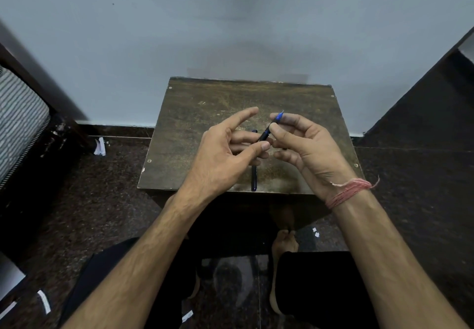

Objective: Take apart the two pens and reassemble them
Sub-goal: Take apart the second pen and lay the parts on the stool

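Blue pen (271,127) pinched between both hands above the tabletop (195,128).

The right hand (310,149) grips its tip end; the left hand (225,156) pinches its lower end, forefinger outstretched. A second pen (254,174) lies flat beneath the left hand's fingers.

- A small table (205,128) is standing at the centre of the frame, against the wall (230,20).
- Both hands are hovering over the table's middle: the left hand (225,159) left of centre, the right hand (307,149) right of it.
- A pen (269,129) is sitting between them, pinched by both hands, tilting toward the upper right.
- A second pen (254,177) is lying on the table below the hands, reaching toward the near edge.
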